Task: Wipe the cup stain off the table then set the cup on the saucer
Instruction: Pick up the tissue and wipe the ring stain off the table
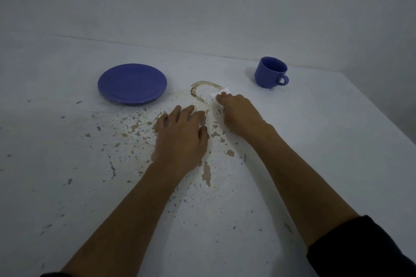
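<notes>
A brown ring-shaped cup stain [198, 91] marks the white table [315, 141] between a blue saucer [132, 83] on the left and a blue cup [270, 72] standing upright at the back right, handle to the right. My right hand [238, 112] presses a white tissue [219, 94] onto the right side of the stain; only the left arc of the ring shows. My left hand [182, 135] lies flat on the table just in front of the stain, fingers spread, holding nothing.
The table's white paint is chipped in many brown and grey flecks around my hands. A white wall rises behind the table. The table's right edge runs diagonally at the far right.
</notes>
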### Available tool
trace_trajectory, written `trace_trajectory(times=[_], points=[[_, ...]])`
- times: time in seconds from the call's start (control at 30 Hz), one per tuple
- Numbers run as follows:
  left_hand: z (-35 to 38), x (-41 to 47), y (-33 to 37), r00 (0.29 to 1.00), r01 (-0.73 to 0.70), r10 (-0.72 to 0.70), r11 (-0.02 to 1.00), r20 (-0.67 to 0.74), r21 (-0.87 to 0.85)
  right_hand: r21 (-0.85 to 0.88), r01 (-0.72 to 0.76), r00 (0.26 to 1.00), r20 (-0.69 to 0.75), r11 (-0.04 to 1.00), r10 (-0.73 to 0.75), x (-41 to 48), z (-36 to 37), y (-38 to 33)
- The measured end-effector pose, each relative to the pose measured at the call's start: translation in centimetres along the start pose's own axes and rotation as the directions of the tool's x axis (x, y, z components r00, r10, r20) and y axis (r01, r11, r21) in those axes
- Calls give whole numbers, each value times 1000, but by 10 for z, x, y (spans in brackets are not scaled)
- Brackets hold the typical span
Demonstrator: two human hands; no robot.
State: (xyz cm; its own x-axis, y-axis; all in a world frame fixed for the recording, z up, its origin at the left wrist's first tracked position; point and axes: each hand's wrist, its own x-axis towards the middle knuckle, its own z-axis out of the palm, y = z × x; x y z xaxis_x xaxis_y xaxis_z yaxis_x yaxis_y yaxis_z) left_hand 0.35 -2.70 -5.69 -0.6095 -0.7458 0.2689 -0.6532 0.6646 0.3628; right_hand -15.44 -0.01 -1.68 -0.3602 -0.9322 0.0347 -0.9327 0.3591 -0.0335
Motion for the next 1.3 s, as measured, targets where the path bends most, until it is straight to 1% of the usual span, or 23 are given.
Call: trace_trajectory(times=[0.1, 0.2, 0.27, 0.33, 0.4, 0.47, 0.53, 0.6, 0.63, 0.7, 0.8, 0.9, 1.0, 1.1, 1.2, 1.3], points=[[0, 1, 0, 1000, 4, -4, 1000, 11, 15, 25, -50, 999, 14, 998, 50, 2, -4, 12], [0, 1, 0, 1000, 6, -6, 1000, 9, 15, 26, -107, 994, -22, 994, 108, 18, -4, 14], [0, 1, 0, 1000, 7, -7, 1000, 5, 10, 45, -94, 995, -43, 995, 96, 26, -2, 2], [0, 0, 0, 1000, 6, -6, 1000, 6, 8, 34, -35, 998, -44, 999, 36, 26, 1, -6], [0, 1, 0, 1000, 3, -3, 1000, 2, 5, 16, 20, 1000, -14, 1000, -20, 23, 1, -3], [0, 1, 0, 1000, -2, 2, 1000, -1, -2, 16, 0, 1000, 7, 1000, 0, 24, -1, 10], [0, 0, 0, 1000, -1, 1, 1000, -5, -5, 4, -46, 999, -12, 999, 46, 32, -3, 19], [0, 0, 0, 1000, 1, -1, 1000, -2, 7, 27, -82, 996, -24, 996, 83, 40, -3, 17], [0, 1, 0, 1000, 2, -2, 1000, -1, 11, 41, -79, 996, -32, 996, 80, 42, -3, 12], [0, 1, 0, 1000, 5, -5, 1000, -3, 10, 50, -26, 999, -35, 998, 28, 42, -1, 3], [1, 1, 0, 1000, -1, 1, 1000, -12, 14, 38, 55, 998, 14, 998, -55, 37, 1, 10], [1, 1, 0, 1000, 2, -2, 1000, -8, 15, 21, 39, 998, 46, 999, -40, 36, -1, 24], [1, 2, 0, 1000, 7, -7, 1000, -6, 15, 31, -2, 1000, 9, 1000, 2, 47, -5, 18], [1, 1, 0, 1000, 4, -4, 1000, -1, 21, 49, 53, 998, -25, 997, -52, 53, -5, 1], [2, 2, -1, 1000, 2, -2, 1000, 0, 23, 37, 114, 993, 24, 993, -115, 48, 0, 1], [2, 2, -2, 1000, -2, 2, 1000, -8, 12, 49, 94, 993, 69, 994, -98, 42, 4, 22]])
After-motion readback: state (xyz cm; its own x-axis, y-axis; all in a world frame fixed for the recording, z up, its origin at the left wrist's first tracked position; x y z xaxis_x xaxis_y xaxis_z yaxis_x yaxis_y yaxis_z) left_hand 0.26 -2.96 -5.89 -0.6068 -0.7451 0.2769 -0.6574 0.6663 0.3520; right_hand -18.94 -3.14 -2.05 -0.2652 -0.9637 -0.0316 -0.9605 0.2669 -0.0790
